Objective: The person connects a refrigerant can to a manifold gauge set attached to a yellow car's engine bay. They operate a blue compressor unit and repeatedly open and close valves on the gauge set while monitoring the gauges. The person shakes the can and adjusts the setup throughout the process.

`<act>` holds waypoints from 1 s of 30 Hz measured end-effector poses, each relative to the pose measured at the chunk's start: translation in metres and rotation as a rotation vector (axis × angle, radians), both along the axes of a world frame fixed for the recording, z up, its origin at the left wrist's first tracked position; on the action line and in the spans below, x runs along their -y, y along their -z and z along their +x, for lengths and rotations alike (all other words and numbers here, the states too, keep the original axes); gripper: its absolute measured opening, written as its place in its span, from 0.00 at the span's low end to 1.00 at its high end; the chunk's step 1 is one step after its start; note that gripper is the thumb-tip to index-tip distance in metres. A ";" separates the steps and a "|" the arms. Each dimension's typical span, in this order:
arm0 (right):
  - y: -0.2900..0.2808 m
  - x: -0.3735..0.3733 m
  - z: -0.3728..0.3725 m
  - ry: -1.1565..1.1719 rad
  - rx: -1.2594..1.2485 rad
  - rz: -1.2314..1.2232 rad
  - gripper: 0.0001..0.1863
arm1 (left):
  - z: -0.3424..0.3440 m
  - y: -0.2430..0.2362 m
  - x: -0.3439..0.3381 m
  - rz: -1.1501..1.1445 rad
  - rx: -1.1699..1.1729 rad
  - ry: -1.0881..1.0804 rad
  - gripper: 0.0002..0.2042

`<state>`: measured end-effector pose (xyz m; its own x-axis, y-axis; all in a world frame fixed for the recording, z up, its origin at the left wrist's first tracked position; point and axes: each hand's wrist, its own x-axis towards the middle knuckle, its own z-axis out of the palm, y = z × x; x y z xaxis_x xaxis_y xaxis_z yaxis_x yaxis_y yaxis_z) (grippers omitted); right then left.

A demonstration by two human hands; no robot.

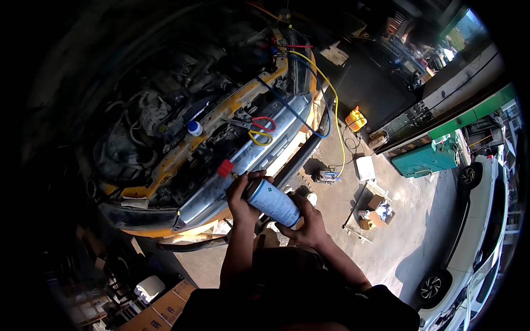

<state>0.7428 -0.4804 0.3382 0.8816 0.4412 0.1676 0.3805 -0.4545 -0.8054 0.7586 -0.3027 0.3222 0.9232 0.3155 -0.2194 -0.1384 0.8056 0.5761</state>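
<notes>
A pale blue cylindrical can (271,202) lies tilted between my hands, in front of the open engine bay. My left hand (240,199) is closed around its upper left end. Around the lower right end are the fingers of my right hand (310,225). A small red piece (224,167) shows just beyond my left fingers; I cannot tell whether it is joined to the can. Past it, a small white bottle with a blue cap (194,128) stands on the car's yellow front crossmember (212,124).
Red and yellow hose loops (261,132) lie over the silver bumper beam (245,160). A blue hose (329,124) and a yellow hose (338,99) hang off the car's right side, the yellow reaching a small pump (326,176). A cardboard box (376,212) and white car (469,237) are at right.
</notes>
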 end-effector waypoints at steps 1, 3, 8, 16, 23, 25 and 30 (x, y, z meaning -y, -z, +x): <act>0.003 0.006 0.012 -0.047 0.022 0.002 0.43 | 0.005 -0.005 -0.002 0.076 -0.010 -0.009 0.16; 0.008 0.018 0.032 -0.134 0.102 0.014 0.42 | 0.014 -0.012 -0.006 0.185 -0.013 -0.002 0.15; 0.017 0.045 0.089 -0.324 -0.841 0.537 0.31 | 0.043 -0.037 0.022 0.247 0.063 -0.100 0.15; -0.006 0.062 0.167 -0.634 -0.245 0.311 0.42 | 0.081 -0.060 0.053 0.474 0.014 -0.197 0.16; 0.007 0.050 0.183 -0.347 0.488 0.066 0.39 | 0.082 -0.058 0.060 0.730 -0.443 -0.510 0.10; 0.007 0.043 0.177 -0.391 0.464 0.082 0.38 | 0.074 -0.055 0.050 0.831 -0.470 -0.473 0.11; 0.014 0.026 0.155 -0.603 -0.118 0.215 0.37 | 0.037 -0.043 0.020 0.781 -0.475 -0.281 0.12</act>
